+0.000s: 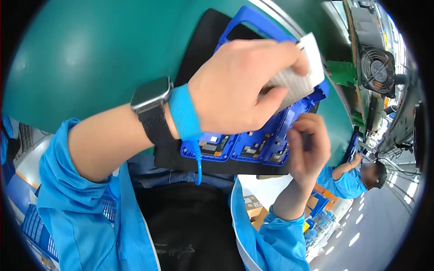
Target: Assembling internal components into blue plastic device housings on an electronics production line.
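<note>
White-grey flat rectangular pad [298, 72] sits pinched in the left hand [239, 86]'s closed grip above the blue plastic tray [253, 147]; right hand [307, 147] curls loosely, fingertips touching the tray's edge.

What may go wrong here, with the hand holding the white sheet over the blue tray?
1. The left hand pinches the white sheet only at one end, so it might slip or bend.
2. The blue tray reaches the edge of the black mat near the table edge; a push from the right hand might shift its small parts.
</note>
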`<state>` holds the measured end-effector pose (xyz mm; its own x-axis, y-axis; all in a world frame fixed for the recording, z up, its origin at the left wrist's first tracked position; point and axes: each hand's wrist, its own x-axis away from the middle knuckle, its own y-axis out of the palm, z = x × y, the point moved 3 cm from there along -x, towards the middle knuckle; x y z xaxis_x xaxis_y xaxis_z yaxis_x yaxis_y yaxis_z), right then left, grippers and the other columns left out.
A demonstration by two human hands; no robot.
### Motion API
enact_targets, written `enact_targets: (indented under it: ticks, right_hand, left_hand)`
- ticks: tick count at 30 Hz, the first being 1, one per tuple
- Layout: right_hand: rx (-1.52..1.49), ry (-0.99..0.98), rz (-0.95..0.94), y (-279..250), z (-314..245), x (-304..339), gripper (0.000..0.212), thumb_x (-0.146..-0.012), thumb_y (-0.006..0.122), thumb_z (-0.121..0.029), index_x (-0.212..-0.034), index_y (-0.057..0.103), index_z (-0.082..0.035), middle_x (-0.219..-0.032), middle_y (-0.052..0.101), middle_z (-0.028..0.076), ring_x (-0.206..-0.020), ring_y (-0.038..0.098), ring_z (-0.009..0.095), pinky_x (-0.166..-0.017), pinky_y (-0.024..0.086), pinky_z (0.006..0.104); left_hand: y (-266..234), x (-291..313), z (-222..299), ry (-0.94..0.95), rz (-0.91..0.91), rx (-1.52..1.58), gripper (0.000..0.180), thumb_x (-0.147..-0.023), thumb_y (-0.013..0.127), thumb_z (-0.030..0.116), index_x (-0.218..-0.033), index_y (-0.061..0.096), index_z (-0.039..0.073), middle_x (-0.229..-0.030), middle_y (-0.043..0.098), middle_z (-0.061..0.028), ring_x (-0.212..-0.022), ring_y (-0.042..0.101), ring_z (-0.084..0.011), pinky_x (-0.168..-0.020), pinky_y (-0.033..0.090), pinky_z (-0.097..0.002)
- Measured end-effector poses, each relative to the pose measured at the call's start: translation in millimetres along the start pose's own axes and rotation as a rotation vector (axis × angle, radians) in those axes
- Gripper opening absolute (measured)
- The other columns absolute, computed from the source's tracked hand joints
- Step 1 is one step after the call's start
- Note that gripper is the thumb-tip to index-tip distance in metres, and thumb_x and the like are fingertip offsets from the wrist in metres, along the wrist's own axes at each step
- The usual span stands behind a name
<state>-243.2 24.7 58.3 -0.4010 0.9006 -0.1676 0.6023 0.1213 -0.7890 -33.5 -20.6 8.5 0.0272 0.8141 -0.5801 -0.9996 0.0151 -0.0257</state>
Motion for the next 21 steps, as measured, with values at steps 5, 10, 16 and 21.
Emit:
enact_targets:
  ticks: [5,10,16,21]
  right_hand:
    - [-0.106,-0.043,0.367,-10.3,-5.1,-31.1,0.010,-0.088,0.067,0.009,-0.094,0.063,0.003,-0.095,0.062,0.009,-0.079,0.057,0.012,-0.069,0.046,0.0226]
    - [0.003,-0.178,0.223,-4.8,-13.4,-44.3,0.008,-0.093,0.065,0.006,-0.100,0.062,0.006,-0.101,0.058,0.009,-0.083,0.053,0.011,-0.072,0.042,0.0212]
    - [0.076,-0.175,0.198,-3.9,-14.0,-52.2,0.004,-0.093,0.066,0.004,-0.095,0.062,0.004,-0.096,0.059,0.009,-0.080,0.053,0.013,-0.069,0.043,0.0230]
    - [0.321,-0.254,0.177,0.0,-23.1,-53.4,0.007,-0.089,0.065,0.006,-0.092,0.060,0.002,-0.091,0.059,0.011,-0.076,0.056,0.020,-0.067,0.046,0.0282]
  left_hand:
    - [0.3,4.2,7.4,0.017,-0.163,0.057,0.027,-0.079,0.069,-0.003,-0.105,0.064,0.003,-0.093,0.067,-0.0133,-0.082,0.068,-0.0318,-0.072,0.054,-0.0340]
    - [-1.3,3.6,8.6,0.011,-0.189,0.066,0.028,-0.076,0.070,-0.005,-0.103,0.064,0.003,-0.089,0.064,-0.0132,-0.076,0.066,-0.0312,-0.066,0.052,-0.0352]
    - [0.6,-1.3,10.6,0.055,-0.176,0.046,0.027,-0.075,0.065,-0.005,-0.101,0.067,0.004,-0.098,0.069,-0.0122,-0.081,0.069,-0.0319,-0.066,0.057,-0.0375]
    - [2.2,3.6,8.9,0.096,-0.179,0.015,0.029,-0.075,0.068,-0.007,-0.102,0.064,0.003,-0.087,0.062,-0.0135,-0.072,0.064,-0.0316,-0.061,0.051,-0.0352]
